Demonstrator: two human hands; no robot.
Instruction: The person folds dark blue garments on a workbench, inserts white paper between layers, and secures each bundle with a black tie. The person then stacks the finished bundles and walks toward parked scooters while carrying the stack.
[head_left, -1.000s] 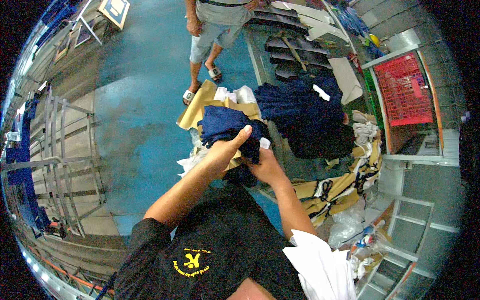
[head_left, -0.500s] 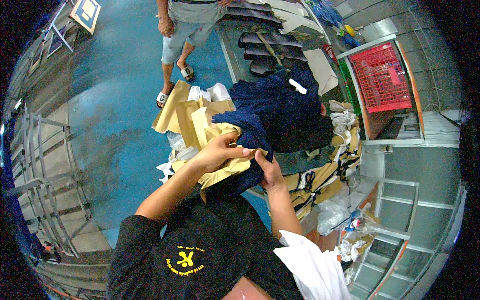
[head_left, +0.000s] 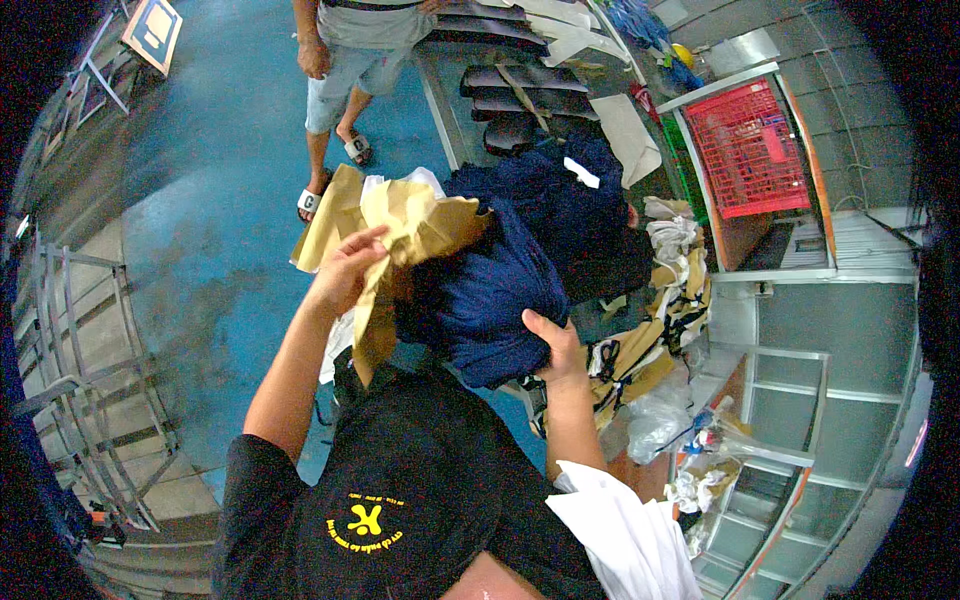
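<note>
My left hand (head_left: 348,268) is closed on the edge of a crumpled sheet of brown paper (head_left: 425,225). The sheet is lifted to the left of a rolled bundle of navy fabric (head_left: 500,295). On the bundle's right side lies my right hand (head_left: 560,345), its thumb on top and its fingers mostly hidden beneath the cloth. Beyond the bundle, more navy fabric (head_left: 545,170) is heaped with a white tag (head_left: 581,172) on it. Part of the paper hangs down between the bundle and my left forearm.
A person in shorts (head_left: 362,75) stands at the far left on the blue floor (head_left: 220,190). Dark fabric rolls (head_left: 530,98) lie at the back. Brown-and-white wrapped scraps (head_left: 650,345), a clear plastic bag (head_left: 660,420) and a red crate (head_left: 750,150) are to the right.
Both hands were pinching the brown paper together over the bundle. Now the left hand has drawn the paper away to the left, exposing the navy cloth, and the right hand holds the bundle.
</note>
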